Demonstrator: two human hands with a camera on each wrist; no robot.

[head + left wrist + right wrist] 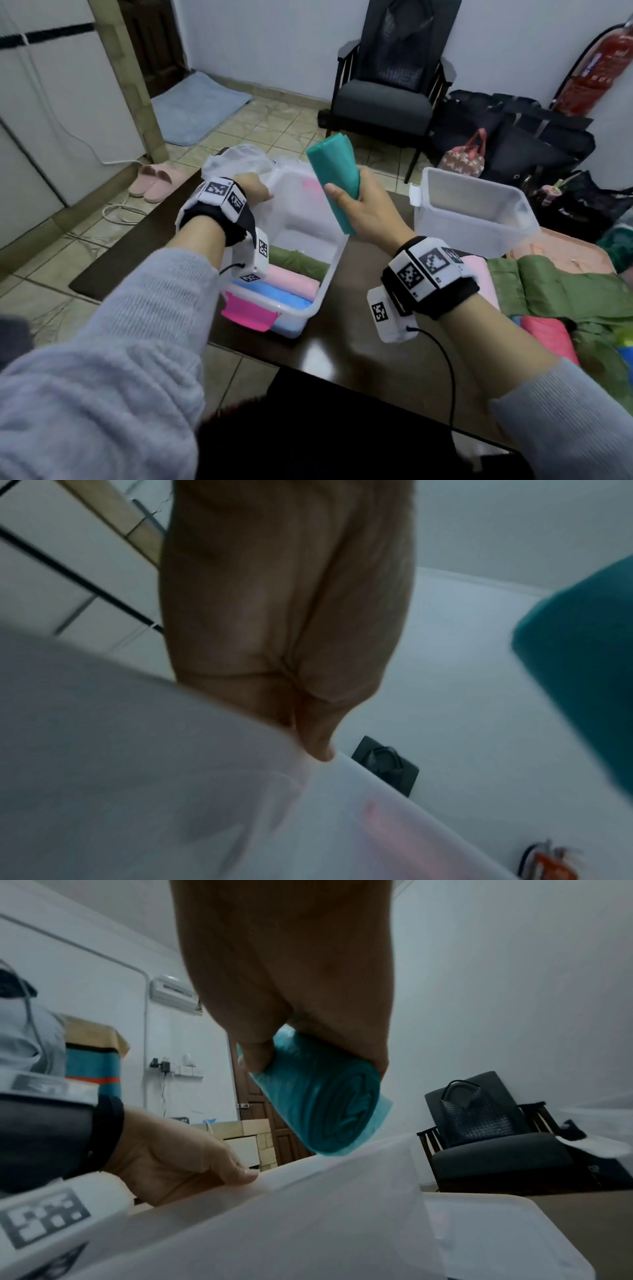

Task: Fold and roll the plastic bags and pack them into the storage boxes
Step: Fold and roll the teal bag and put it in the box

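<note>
A teal rolled plastic bag [334, 178] [318, 1096] [582, 669] is held upright above the near storage box [305, 219], gripped in my right hand [359, 209] [291, 993]. My left hand [251, 186] [287, 615] [178, 1158] grips the far left rim of that clear box [308, 1218], tilting it. Green [294, 258], pink [294, 282] and blue [274, 299] rolls lie at the box's near end.
A second clear box [479, 216] stands at the table's right. Loose green, pink and blue bags [561, 294] are piled at the right. A clear bag [239, 159] lies behind the near box. A dark chair [387, 92] stands beyond the brown table [359, 342].
</note>
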